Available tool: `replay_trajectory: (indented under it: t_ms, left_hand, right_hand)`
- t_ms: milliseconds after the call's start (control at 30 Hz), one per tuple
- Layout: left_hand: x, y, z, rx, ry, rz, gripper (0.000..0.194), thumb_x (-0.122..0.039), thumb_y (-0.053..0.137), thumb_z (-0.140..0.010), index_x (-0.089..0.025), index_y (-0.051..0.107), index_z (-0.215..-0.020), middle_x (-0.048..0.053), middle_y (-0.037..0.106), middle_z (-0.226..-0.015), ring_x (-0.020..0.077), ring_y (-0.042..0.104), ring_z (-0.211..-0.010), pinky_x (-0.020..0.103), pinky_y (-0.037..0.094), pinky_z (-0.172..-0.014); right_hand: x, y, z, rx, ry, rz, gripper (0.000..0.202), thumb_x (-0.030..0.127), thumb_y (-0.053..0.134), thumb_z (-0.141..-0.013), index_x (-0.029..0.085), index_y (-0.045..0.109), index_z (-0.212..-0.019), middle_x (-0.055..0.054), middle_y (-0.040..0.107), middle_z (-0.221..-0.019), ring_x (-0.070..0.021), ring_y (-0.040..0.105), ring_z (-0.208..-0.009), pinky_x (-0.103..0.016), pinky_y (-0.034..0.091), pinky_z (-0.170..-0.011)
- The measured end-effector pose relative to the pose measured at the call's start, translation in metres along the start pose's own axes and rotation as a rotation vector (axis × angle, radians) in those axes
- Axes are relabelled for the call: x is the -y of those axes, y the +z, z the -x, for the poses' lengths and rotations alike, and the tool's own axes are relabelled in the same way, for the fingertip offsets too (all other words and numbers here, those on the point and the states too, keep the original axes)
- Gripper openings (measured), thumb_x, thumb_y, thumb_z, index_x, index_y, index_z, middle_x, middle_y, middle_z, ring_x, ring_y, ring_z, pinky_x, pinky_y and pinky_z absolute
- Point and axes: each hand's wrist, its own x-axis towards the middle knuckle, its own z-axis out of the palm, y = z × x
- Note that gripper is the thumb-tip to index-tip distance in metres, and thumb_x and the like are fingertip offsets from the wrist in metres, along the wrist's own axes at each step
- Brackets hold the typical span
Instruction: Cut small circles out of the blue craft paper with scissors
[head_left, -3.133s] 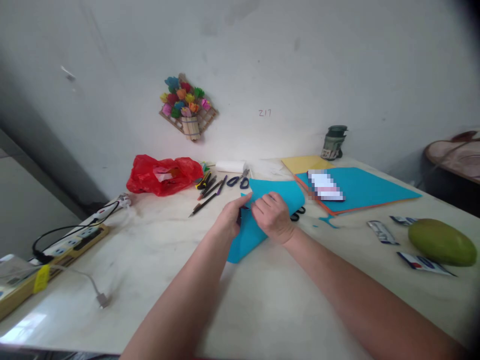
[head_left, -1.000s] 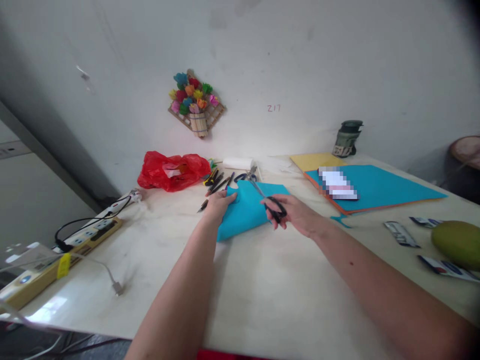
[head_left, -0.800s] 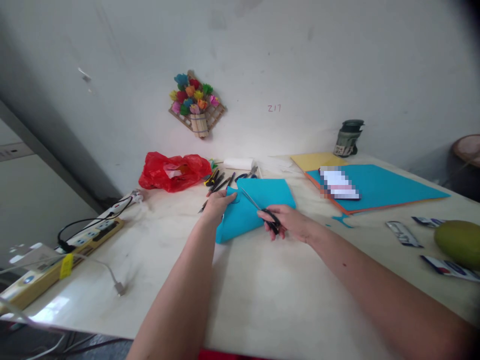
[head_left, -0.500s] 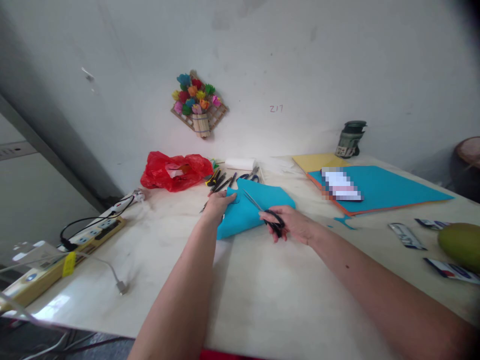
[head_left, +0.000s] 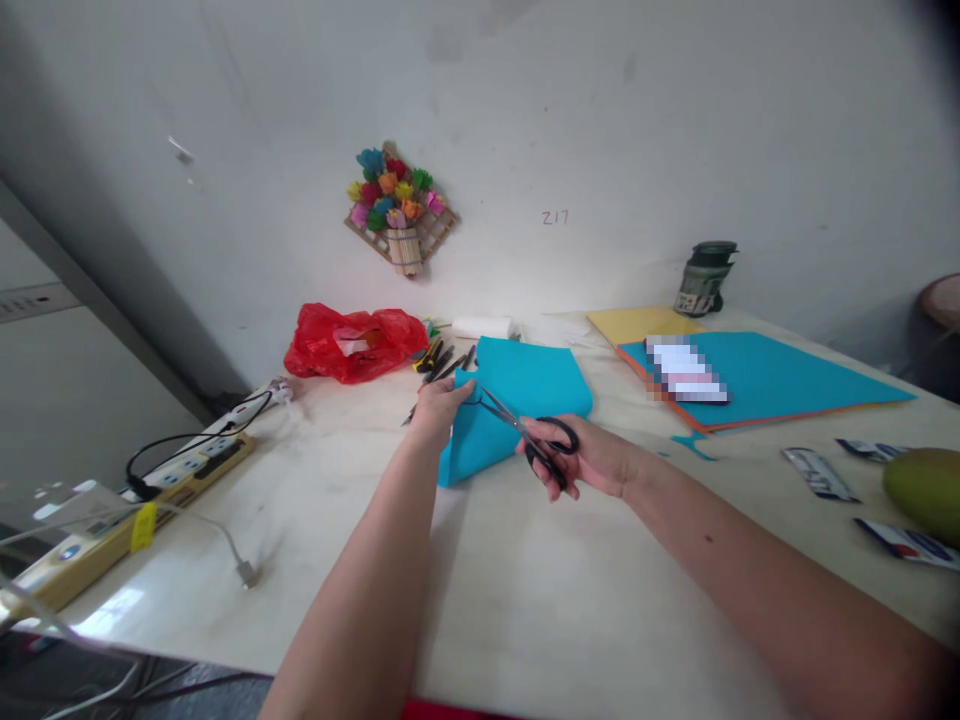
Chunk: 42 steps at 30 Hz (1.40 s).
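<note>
Scissors (head_left: pixel 525 437) biting into folded blue paper (head_left: pixel 517 405), frame centre.
My left hand (head_left: pixel 439 407) pinches its edge; my right hand (head_left: pixel 592 458) grips the handles, ready to snip along the fold.

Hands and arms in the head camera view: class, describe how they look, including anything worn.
Both forearms are bare, with no sleeves in view. The left hand and right hand wear no gloves, rings, watch or bracelets. A small dark spot marks the right forearm.

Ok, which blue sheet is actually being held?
The folded blue sheet at centre, pinched by the left hand; the flat blue sheet lies untouched to the right.
</note>
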Motion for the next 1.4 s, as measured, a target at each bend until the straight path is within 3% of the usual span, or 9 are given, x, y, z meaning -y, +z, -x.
replay_trajectory:
  t_ms: [500,667,967,1400]
  left_hand:
    - [0.004,0.019,0.007,-0.028,-0.039,0.142,0.03,-0.027,0.077,-0.049,-0.012,0.063,-0.07,0.006,0.065,-0.061,0.0202,0.062,-0.061,0.035,0.049,-0.063]
    - [0.004,0.021,0.005,-0.105,-0.077,0.164,0.028,-0.023,0.077,-0.05,-0.013,0.064,-0.072,0.005,0.066,-0.064,0.0192,0.063,-0.061,0.034,0.05,-0.064]
    - [0.007,0.021,0.007,-0.144,-0.065,0.089,0.019,-0.022,0.073,-0.056,-0.013,0.063,-0.069,0.003,0.064,-0.056,0.0156,0.058,-0.049,0.029,0.047,-0.054]
    - [0.01,0.023,0.006,-0.123,-0.073,0.066,0.026,-0.024,0.072,-0.055,-0.013,0.062,-0.076,0.005,0.064,-0.06,0.0203,0.061,-0.057,0.034,0.049,-0.06]
  right_hand:
    - [-0.007,0.013,-0.004,-0.11,-0.094,-0.067,0.041,0.055,0.054,-0.076,0.015,0.054,-0.085,-0.001,0.06,-0.055,-0.0136,0.06,-0.043,-0.018,0.035,-0.03]
    - [-0.01,0.015,-0.005,-0.145,-0.143,-0.027,0.041,0.055,0.055,-0.075,0.015,0.054,-0.086,-0.001,0.059,-0.055,-0.0141,0.06,-0.042,-0.018,0.035,-0.03]
    - [-0.014,0.014,-0.008,-0.173,-0.172,0.0,0.042,0.055,0.057,-0.074,0.014,0.055,-0.084,-0.001,0.059,-0.055,-0.0117,0.057,-0.04,-0.018,0.03,-0.03]
    - [-0.013,0.014,-0.01,-0.187,-0.191,-0.014,0.044,0.058,0.06,-0.07,0.015,0.053,-0.08,0.0,0.058,-0.052,-0.0101,0.055,-0.037,-0.017,0.016,-0.027]
